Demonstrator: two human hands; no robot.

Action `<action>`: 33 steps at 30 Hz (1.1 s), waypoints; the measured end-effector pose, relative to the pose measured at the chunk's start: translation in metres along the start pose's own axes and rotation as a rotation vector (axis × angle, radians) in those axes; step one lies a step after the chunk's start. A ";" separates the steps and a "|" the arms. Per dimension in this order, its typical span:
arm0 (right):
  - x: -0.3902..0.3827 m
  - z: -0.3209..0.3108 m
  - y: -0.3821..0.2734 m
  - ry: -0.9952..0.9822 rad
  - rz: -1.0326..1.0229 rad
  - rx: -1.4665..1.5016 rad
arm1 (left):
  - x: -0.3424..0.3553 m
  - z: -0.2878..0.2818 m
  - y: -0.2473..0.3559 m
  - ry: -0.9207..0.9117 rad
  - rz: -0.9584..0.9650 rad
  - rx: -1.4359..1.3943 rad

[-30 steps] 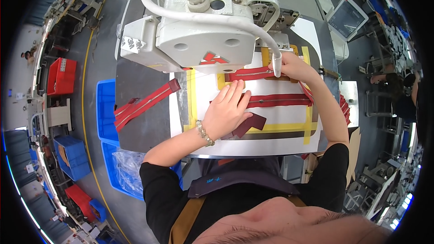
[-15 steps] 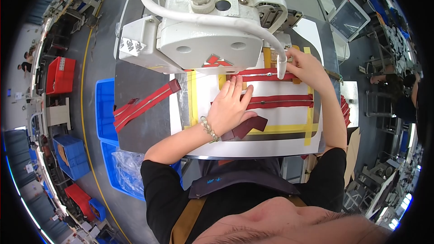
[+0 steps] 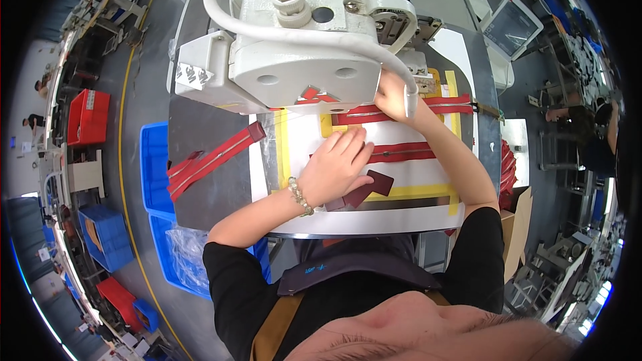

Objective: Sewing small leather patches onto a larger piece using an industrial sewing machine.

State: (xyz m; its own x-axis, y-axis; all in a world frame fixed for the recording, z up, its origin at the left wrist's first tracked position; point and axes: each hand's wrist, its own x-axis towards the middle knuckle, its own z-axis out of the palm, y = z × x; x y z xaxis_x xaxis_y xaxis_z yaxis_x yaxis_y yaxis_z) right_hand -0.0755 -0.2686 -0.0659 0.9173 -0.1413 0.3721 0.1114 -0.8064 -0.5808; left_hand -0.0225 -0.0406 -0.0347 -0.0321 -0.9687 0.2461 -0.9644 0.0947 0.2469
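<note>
The person wears a black short-sleeved top, a tan strap, and a beaded bracelet (image 3: 299, 196).

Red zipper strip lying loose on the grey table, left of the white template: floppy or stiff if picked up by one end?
Likely floppy: the red zipper strip is long, thin and flat, with its far end splayed into limp tails. Probably light for its length. Pushed, it may bunch or slide on the smooth grey table rather than roll.

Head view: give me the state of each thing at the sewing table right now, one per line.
Left hand: flat, palm down on the white template.
Right hand: at the machine head, fingers on the upper red zipper strip.
Upper red zipper strip: lying flat, running under the machine.
Lower red zipper strip: flat, partly under the left hand.
Dark red patch: loose on the template.
Sewing machine: upright.
</note>
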 end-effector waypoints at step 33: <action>-0.070 -0.011 -0.015 -0.117 -0.218 -0.406 | -0.021 0.008 -0.026 0.099 0.163 -0.036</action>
State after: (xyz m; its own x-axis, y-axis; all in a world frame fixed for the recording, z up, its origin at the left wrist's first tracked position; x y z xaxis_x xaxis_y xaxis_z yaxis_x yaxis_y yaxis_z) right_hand -0.1453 -0.2535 -0.0750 0.9287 0.1034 0.3561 0.1694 -0.9726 -0.1594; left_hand 0.0015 -0.0240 -0.0537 -0.1593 -0.9126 0.3765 -0.9384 0.2585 0.2293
